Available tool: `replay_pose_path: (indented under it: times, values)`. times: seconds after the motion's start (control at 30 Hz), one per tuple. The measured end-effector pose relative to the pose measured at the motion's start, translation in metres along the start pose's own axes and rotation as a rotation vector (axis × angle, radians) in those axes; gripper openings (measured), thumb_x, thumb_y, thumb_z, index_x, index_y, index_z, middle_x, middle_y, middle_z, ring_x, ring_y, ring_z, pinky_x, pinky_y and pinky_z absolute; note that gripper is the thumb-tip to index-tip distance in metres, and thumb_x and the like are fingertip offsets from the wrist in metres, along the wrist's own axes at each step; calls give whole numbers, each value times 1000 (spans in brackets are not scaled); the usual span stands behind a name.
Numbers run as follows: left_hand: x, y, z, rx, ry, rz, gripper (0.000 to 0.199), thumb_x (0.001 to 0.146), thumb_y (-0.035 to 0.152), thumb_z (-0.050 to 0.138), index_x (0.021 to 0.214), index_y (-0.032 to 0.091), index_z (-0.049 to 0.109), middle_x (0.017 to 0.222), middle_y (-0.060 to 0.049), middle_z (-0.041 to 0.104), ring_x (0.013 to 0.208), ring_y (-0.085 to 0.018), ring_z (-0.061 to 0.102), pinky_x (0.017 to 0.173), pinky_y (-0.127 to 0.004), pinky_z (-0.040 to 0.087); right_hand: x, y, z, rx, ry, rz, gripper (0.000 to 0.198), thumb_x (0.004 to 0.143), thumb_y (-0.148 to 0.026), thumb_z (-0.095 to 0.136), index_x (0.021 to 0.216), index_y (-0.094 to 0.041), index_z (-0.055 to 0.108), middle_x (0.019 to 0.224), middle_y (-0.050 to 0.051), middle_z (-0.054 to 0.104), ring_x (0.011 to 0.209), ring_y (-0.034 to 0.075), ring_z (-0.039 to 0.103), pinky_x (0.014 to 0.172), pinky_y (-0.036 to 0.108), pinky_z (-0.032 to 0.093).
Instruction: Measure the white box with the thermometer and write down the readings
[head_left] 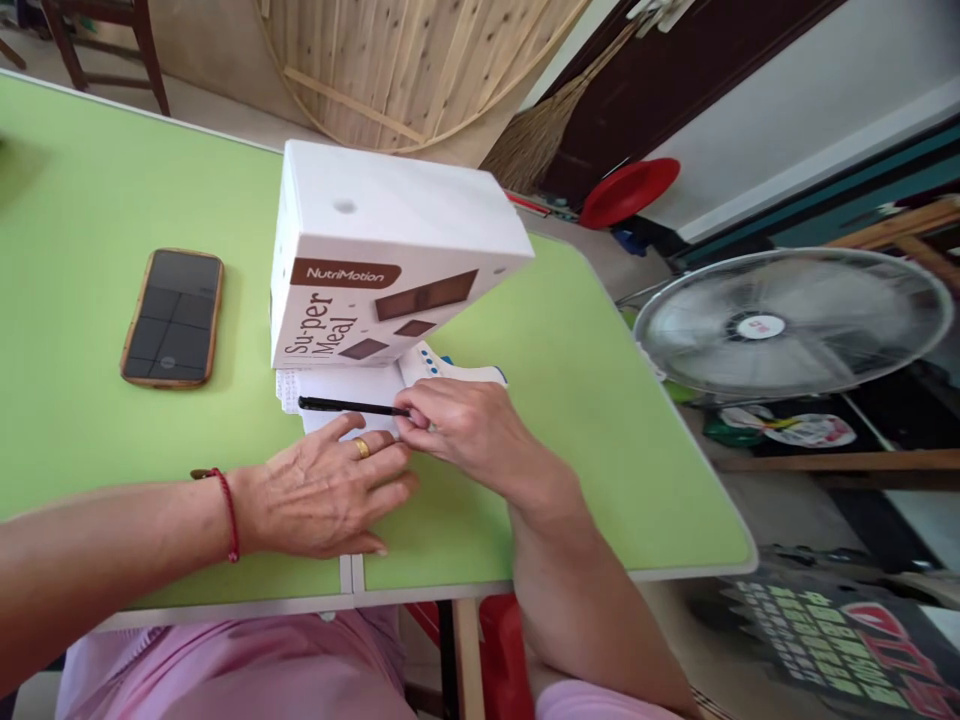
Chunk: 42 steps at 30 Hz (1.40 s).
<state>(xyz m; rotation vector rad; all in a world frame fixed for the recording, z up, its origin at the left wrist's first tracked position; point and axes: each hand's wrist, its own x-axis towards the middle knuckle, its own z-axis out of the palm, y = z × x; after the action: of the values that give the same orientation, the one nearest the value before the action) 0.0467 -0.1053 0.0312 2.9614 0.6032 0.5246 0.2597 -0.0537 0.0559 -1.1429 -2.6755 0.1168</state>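
Note:
My right hand (457, 430) is closed round one end of a black pen (349, 406), which lies nearly level over a white sheet of paper (341, 385). My left hand (334, 490), with a gold ring and a red bracelet, rests flat with its fingers stretched out at the paper's near edge. Just beyond both hands stands a white box (405, 215) printed "NutriMotion Su·per Meal"; it covers the far part of the paper. Beside my right hand lies a white object with blue dots (450, 372), partly hidden by the hand and the box.
A phone in a brown case (172, 318) lies on the green table (82, 420) to the left. Right of the table stands a round fan (761, 326). Farther back are a broom (544, 130), a red basin (630, 192) and a round wooden board (420, 60).

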Motion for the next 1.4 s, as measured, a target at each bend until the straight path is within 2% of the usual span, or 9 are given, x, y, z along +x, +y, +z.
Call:
replay_pose_path:
  times: [0.1, 0.27, 0.4, 0.63, 0.8, 0.97, 1.1, 1.23, 1.4]
  values:
    - [0, 2, -1, 27, 3, -119, 53, 91, 50, 75, 121, 8, 65, 121, -19, 66, 110, -34, 63, 92, -48, 53, -2, 3, -4, 133, 177, 18, 14, 82, -19, 60, 71, -25, 65, 58, -1, 61, 52, 14, 54, 56, 30, 39]
    - [-4, 7, 3, 55, -166, -377, 88, 92, 71, 62, 153, 9, 46, 156, -28, 44, 147, -47, 37, 112, -74, 35, 2, -15, -2, 478, 540, 273, 5, 75, -29, 67, 73, -27, 64, 58, 0, 62, 48, 15, 50, 50, 34, 44]
    - [-5, 10, 5, 32, -246, -411, 88, 95, 73, 54, 156, 11, 44, 161, -28, 37, 152, -47, 29, 114, -81, 26, 25, -39, 10, 912, 406, 366, 9, 71, -30, 66, 74, -24, 60, 61, -2, 59, 52, 14, 52, 49, 30, 45]
    - [-4, 12, 4, 59, -253, -422, 87, 92, 73, 58, 151, 9, 52, 158, -27, 43, 144, -50, 41, 115, -76, 33, 55, -46, 49, 1176, 217, 345, 25, 79, -45, 67, 87, -24, 56, 74, -2, 64, 69, 15, 64, 68, 32, 57]
    - [0, 12, 1, 56, -269, -430, 88, 91, 73, 59, 151, 8, 51, 160, -27, 39, 144, -50, 41, 116, -76, 32, 53, -46, 54, 1180, 188, 320, 30, 83, -49, 68, 93, -24, 55, 80, 0, 69, 79, 17, 70, 78, 35, 59]
    - [0, 12, -1, 65, -302, -408, 89, 93, 72, 57, 154, 9, 46, 163, -27, 34, 153, -49, 26, 118, -77, 28, 50, -44, 51, 1157, 258, 284, 24, 84, -43, 68, 95, -25, 57, 88, 2, 74, 86, 18, 72, 83, 36, 60]
    - [0, 11, -2, 82, -276, -417, 89, 92, 72, 59, 154, 10, 47, 162, -26, 37, 152, -49, 28, 117, -77, 30, 49, -39, 53, 1118, 258, 365, 17, 80, -37, 68, 88, -24, 59, 78, 0, 72, 74, 18, 70, 73, 34, 59]
    - [1, 15, -3, 96, -311, -401, 87, 93, 71, 59, 154, 9, 47, 161, -25, 39, 154, -45, 28, 119, -72, 34, 49, -40, 58, 946, 417, 458, 10, 76, -30, 66, 77, -25, 59, 67, -3, 63, 61, 15, 59, 63, 31, 53]
    - [3, 20, -4, 110, -383, -396, 86, 97, 69, 54, 156, 7, 44, 164, -22, 34, 152, -45, 31, 119, -74, 32, 50, -40, 65, 801, 482, 320, 10, 80, -28, 60, 72, -25, 57, 62, -5, 57, 58, 14, 53, 59, 28, 48]
